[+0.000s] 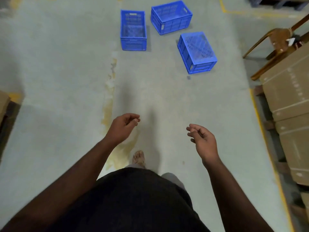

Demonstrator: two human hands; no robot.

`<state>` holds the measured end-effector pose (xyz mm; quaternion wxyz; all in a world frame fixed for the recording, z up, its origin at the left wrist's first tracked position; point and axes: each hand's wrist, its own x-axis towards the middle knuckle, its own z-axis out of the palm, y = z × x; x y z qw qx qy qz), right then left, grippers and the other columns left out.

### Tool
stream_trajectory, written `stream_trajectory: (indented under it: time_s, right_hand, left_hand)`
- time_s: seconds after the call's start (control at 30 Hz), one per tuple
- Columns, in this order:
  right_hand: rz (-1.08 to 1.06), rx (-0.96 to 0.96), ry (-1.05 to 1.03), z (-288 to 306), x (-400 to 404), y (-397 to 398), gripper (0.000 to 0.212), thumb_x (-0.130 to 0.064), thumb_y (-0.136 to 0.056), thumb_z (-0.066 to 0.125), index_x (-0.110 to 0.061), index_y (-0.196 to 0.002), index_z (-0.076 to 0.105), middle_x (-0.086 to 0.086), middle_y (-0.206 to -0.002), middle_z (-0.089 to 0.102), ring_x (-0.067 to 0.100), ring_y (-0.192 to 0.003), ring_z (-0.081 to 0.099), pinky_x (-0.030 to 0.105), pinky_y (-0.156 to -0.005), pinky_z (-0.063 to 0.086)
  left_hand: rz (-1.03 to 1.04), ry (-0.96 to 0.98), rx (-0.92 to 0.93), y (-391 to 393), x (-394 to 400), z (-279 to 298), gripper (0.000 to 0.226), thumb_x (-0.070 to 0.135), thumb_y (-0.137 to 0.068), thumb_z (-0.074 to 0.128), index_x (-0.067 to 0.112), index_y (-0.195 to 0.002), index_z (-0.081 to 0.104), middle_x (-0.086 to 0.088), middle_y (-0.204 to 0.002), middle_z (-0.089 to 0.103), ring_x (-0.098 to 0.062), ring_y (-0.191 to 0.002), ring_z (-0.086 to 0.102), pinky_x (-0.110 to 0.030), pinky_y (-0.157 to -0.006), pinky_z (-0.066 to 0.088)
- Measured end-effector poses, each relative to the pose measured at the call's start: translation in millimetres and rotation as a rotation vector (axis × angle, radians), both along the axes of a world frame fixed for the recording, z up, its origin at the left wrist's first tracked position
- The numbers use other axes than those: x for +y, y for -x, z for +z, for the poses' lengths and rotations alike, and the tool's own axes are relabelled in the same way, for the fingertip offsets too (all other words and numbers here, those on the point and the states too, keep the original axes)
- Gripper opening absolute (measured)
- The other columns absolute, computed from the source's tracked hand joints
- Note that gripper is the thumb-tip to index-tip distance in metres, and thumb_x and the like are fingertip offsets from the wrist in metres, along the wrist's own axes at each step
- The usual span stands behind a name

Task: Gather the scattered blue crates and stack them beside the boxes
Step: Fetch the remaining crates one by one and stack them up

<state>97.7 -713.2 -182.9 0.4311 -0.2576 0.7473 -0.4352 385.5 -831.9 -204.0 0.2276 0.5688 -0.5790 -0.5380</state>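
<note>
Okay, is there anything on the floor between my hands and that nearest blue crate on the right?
Nothing visible blocks the way. Bare floor lies between your left hand and right hand, both empty, and the nearest crate. The cardboard boxes and brown chair stand off to the right.

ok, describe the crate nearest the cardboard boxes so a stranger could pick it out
Start at the stacked cardboard boxes along the right edge of the floor, then look left and slightly up the picture to the three blue crates. The one you want is the nearest crate, closest to the boxes and to the person. Unlike the other two crates, which sit open side up, it lies upside down, perforated base on top.
</note>
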Motion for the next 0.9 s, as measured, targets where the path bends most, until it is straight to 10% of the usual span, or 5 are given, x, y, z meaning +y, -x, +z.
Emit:
stream_trajectory:
  time_s: [0.9]
  right_hand:
    - [-0.225, -0.164, -0.060, -34, -604, 394, 0.021, -0.013, -0.099, 0.057, -0.022, -0.110, 0.073, -0.004, -0.105, 0.078, 0.017, -0.095, 0.071, 0.036, -0.087, 0.054]
  left_hand:
    - [-0.209, -0.103, -0.018, 457, -666, -31, 0.017, 0.008, -0.094, 0.064, 0.012, -0.107, 0.074, -0.007, -0.102, 0.078, -0.020, -0.093, 0.072, -0.021, -0.080, 0.052]
